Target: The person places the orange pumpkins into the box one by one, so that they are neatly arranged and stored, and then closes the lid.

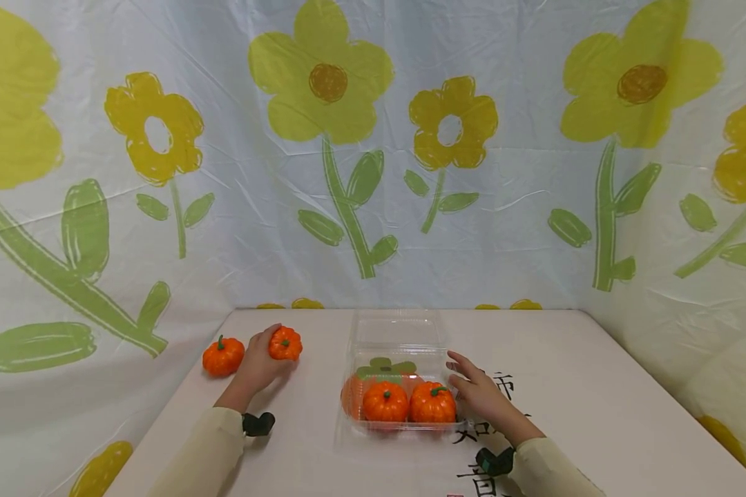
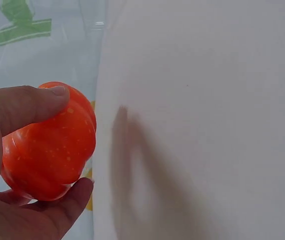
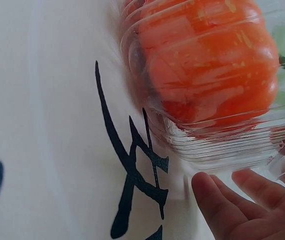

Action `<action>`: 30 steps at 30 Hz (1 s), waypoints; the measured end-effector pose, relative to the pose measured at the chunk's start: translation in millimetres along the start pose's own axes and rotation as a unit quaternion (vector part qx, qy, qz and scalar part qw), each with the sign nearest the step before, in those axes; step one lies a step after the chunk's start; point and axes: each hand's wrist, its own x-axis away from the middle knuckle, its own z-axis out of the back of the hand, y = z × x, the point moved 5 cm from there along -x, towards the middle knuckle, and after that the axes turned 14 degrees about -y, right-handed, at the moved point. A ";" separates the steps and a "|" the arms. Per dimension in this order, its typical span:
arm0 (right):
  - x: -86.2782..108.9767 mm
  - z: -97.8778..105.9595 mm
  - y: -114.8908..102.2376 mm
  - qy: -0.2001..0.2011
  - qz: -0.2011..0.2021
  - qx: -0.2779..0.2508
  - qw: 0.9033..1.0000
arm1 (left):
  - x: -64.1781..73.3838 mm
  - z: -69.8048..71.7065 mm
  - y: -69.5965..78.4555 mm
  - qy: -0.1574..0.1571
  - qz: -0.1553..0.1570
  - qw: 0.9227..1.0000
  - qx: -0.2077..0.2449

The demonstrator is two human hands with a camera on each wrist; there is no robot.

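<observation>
My left hand grips a small orange toy pumpkin at the table's left side, thumb over one side and fingers below it in the left wrist view. Another orange pumpkin with a green stem sits just left of that hand. Mid-table stands a clear plastic box, its lid tipped back. Two pumpkins, a left one and a right one, lie side by side in its front. My right hand has its fingers loosely extended by the box's right wall, fingertips close to the ridged plastic in the right wrist view.
Black brush characters are printed on the pale table cover at the right. A green flower print shows through the box. A flowered curtain borders the table at the back and sides.
</observation>
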 end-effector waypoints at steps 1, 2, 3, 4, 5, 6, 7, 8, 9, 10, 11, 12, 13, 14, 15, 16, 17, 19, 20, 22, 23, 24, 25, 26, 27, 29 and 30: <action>0.2 -0.1 -0.1 0.001 -0.002 0.002 1.000 | 0.4 -0.2 0.8 0.001 0.000 1.000 0.000; 0.4 -0.1 -0.3 0.003 -0.004 0.005 1.000 | 0.4 -0.5 1.4 0.001 -0.001 1.000 0.001; 0.3 -0.2 -0.2 0.003 -0.005 0.007 1.000 | 0.5 -0.8 1.9 0.002 -0.001 1.000 0.001; 0.2 -0.3 -0.1 0.004 -0.007 0.010 1.000 | 0.5 -1.0 2.5 0.003 -0.002 1.000 0.001; 0.2 -0.3 0.0 0.004 -0.008 0.014 1.000 | 0.4 -1.3 2.9 0.004 -0.003 1.000 0.001; 0.2 -0.3 0.2 0.005 -0.011 0.012 1.000 | 0.6 -1.5 3.7 0.004 -0.003 1.000 0.002; 0.4 -0.3 0.1 0.005 -0.011 0.013 1.000 | 0.8 -1.8 4.6 0.004 -0.004 1.000 0.002; 0.7 -0.3 -0.1 0.005 -0.011 0.012 1.000 | 0.7 -2.3 5.2 0.003 -0.004 1.000 0.004; 0.9 -0.3 -0.2 0.005 -0.010 0.012 1.000 | 0.7 -2.7 5.8 0.003 -0.005 1.000 0.005; 1.1 -0.2 -0.3 0.005 -0.010 0.013 1.000 | 0.7 -3.0 6.5 0.002 -0.006 1.000 0.006; 1.4 -0.3 -0.4 0.005 -0.009 0.013 1.000 | 0.7 -3.4 7.3 0.001 -0.007 1.000 0.009; 1.5 -0.3 -0.6 0.005 -0.009 0.012 1.000 | 0.8 -3.7 8.1 0.000 -0.008 1.000 0.012; 1.6 -0.4 -0.7 0.005 -0.008 0.013 1.000 | 0.7 -4.1 9.0 -0.001 -0.010 1.000 0.013; 1.7 -0.4 -0.8 0.006 -0.008 0.013 1.000 | 0.4 -4.6 9.6 -0.003 -0.013 1.000 0.016; 1.7 -0.5 -0.8 0.006 -0.008 0.013 1.000 | 0.3 -4.9 10.7 -0.004 -0.017 1.000 0.018; 1.7 -0.7 -0.9 0.006 -0.008 0.012 1.000 | 0.4 -5.3 11.8 -0.005 -0.020 1.000 0.019; 1.7 -0.8 -0.8 0.005 -0.008 0.012 1.000 | 0.2 -5.6 12.8 -0.006 -0.024 0.999 0.021; 1.9 -0.9 -0.9 0.005 -0.009 0.009 1.000 | 0.1 -6.1 15.1 -0.008 -0.033 0.999 0.022; 2.0 -1.0 -0.9 0.005 -0.009 0.007 1.000 | 0.2 -6.3 16.2 -0.008 -0.037 0.999 0.024; 2.1 -1.0 -0.6 0.005 -0.009 0.007 1.000 | 0.4 -6.6 18.1 -0.008 -0.043 0.999 0.023; 2.1 -0.9 -0.3 0.005 -0.010 0.007 1.000 | 0.2 -6.6 18.8 -0.010 -0.044 0.999 0.023; 2.1 -0.9 -0.2 0.004 -0.009 0.006 1.000 | 0.4 -6.6 19.6 -0.010 -0.045 0.999 0.022; 2.1 -0.9 0.2 0.004 -0.009 0.006 1.000 | 1.0 -6.6 20.8 -0.011 -0.044 0.999 0.022; 2.0 -0.9 0.7 0.004 -0.009 0.007 1.000 | 1.2 -6.6 21.9 -0.012 -0.044 0.999 0.021; 2.0 -1.0 1.0 0.004 -0.010 0.006 1.000 | 1.6 -6.7 23.1 -0.014 -0.042 0.999 0.022; 1.9 -0.8 1.4 0.004 -0.010 0.005 1.000 | 2.5 -7.0 25.9 -0.018 -0.039 0.999 0.029; 1.9 -0.8 1.6 0.004 -0.010 0.003 1.000 | 3.3 -7.1 27.8 -0.020 -0.041 0.998 0.034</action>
